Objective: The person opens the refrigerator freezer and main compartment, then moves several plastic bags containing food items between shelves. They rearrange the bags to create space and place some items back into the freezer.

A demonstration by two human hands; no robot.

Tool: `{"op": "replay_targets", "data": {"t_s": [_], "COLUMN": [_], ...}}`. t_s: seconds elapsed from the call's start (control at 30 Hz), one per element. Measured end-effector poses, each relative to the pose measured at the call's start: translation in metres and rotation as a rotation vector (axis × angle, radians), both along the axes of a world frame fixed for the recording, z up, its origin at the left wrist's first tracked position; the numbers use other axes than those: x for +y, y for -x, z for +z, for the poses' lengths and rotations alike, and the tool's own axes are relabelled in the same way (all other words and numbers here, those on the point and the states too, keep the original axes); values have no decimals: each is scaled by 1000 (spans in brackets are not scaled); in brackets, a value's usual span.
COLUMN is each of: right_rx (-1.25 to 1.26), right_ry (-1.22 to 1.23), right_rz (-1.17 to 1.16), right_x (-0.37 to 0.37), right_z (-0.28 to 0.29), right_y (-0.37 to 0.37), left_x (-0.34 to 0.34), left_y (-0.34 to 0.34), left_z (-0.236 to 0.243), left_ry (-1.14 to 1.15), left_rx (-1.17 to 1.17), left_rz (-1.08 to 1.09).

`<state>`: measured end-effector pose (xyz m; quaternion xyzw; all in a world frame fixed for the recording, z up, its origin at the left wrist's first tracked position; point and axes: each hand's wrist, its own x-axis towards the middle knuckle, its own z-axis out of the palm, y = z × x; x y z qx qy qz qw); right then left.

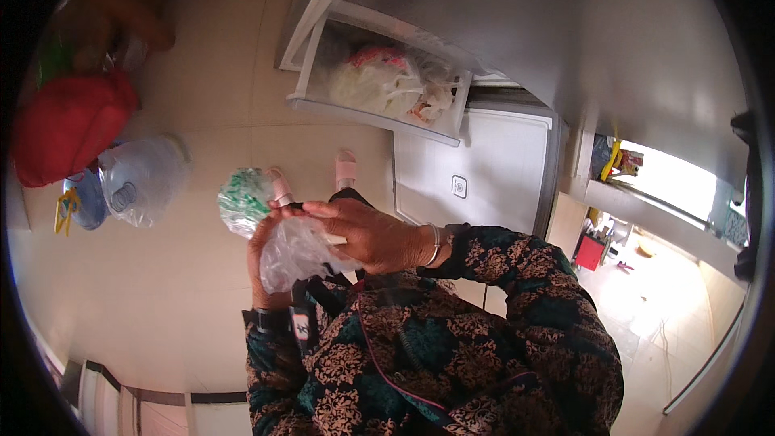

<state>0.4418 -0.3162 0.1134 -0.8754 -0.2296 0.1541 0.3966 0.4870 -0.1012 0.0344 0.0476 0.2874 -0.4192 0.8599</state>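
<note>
A clear plastic bag [295, 254] with a bulging end printed in green [245, 200] is held in front of my body. My left hand [260, 252] is closed on its left side, the bag's crumpled part lying against the palm. From the right, my right hand [375, 236] reaches over and pinches the bag near its middle, its fingertips close to the left hand's. A small pale edge shows under the right hand; I cannot tell what it is. The bag's contents are hard to make out. Beyond my hands, a freezer drawer [375, 119] stands pulled out, holding several plastic bags [379, 81].
The white inner side of a fridge door [492, 165] hangs open at the right of the drawer. A red bag [77, 125] and a large clear bottle in plastic [141, 182] stand on the floor at left. My pink slippers [345, 168] are below. A red box [592, 252] is far right.
</note>
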Motion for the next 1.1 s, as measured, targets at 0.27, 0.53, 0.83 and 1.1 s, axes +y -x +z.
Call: {"op": "replay_targets", "data": {"t_s": [0.27,0.53,0.83,1.1], "right_rx": [-187,-1025,-1407,-1048], "right_ry": [144,419,818,1494], "right_rz": [-145,-236,-318,-508], "right_x": [-46,-90,-152,-205], "right_z": [58,221,337,374], "right_y": [-16,-111,-142,-150], "left_x": [88,139,58,-10], "left_y": [-41,-59,-103,-138], "left_z": [-6,49,159,202], "left_ry": [-948,-1701,-1734,-1443], "left_rx": [-641,-1015,-1344,-1748], "left_rz": [-973,-1159,-1048,-972]}}
